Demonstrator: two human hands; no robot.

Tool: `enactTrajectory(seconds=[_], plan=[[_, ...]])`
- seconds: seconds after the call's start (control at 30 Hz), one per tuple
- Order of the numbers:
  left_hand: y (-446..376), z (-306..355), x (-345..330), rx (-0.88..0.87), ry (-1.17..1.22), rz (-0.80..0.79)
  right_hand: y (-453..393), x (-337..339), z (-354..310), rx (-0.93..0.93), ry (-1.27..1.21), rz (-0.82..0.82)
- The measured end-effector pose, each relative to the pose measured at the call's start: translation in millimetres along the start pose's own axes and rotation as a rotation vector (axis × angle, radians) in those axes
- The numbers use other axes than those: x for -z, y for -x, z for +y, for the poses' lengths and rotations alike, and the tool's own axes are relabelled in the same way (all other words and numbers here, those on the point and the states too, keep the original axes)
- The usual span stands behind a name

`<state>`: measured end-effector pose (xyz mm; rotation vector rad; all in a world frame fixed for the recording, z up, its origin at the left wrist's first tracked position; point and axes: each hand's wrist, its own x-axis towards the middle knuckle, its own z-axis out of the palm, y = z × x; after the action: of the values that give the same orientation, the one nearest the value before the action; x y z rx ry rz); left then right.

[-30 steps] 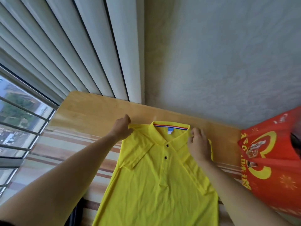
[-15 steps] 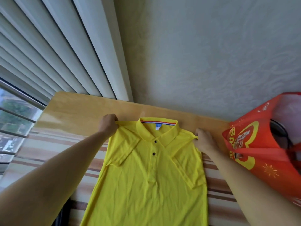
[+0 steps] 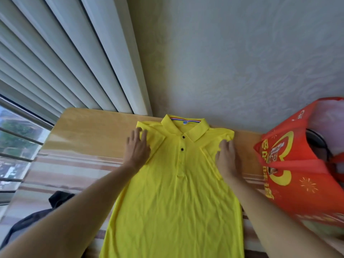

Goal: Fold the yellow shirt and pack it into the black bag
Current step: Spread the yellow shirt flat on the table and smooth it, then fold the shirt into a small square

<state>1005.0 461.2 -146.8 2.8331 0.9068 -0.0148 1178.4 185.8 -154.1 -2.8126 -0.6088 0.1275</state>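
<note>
Head view. A yellow shirt [image 3: 176, 192] lies face up and flat on a wooden counter [image 3: 89, 133], collar toward the wall [image 3: 242, 62], with both short sleeves folded inward across the chest. Two dark buttons show on the placket below the collar, and a striped band lines the inside of the neck. The left hand [image 3: 137, 148] rests palm down, fingers spread, on the folded sleeve at the shirt's left shoulder; it grips nothing. The right hand [image 3: 226, 157] lies flat and spread on the opposite folded sleeve, its outline blurred, fingertips just below the right shoulder seam. Both forearms reach in from the lower edge of the frame, one on each side of the shirt's body. A red bag [image 3: 301, 170] with gold print stands at the right end of the counter, near the right hand but apart from the shirt. A dark bundle of fabric [image 3: 37, 216] sits at the lower left, beside the left forearm; whether it is the black bag cannot be told. White blinds [image 3: 61, 58] cover the window at upper left.
</note>
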Motion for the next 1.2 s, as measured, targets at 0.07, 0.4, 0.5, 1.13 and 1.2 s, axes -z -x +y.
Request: enactTrajectory(seconds=[0.07,0.4,0.5,1.13,1.2], plan=[[34,8,-18,-0.154,-0.075,-0.083,30,-11,-2,0.041,-0.014,-0.098],[88,0,-17,-0.22,-0.107,-0.253,91,10,12,0.112,-0.035,-0.158],[136,-5,-17,-0.176,-0.113,-0.17,136,9,11,0.045,0.045,-0.103],[386,-49,-14,0.675,0.126,-0.302,360,6,78,-0.396,0.047,-0.251],[391,-50,-10,0.663,0.075,-0.347,373,7,82,-0.468,0.021,-0.278]])
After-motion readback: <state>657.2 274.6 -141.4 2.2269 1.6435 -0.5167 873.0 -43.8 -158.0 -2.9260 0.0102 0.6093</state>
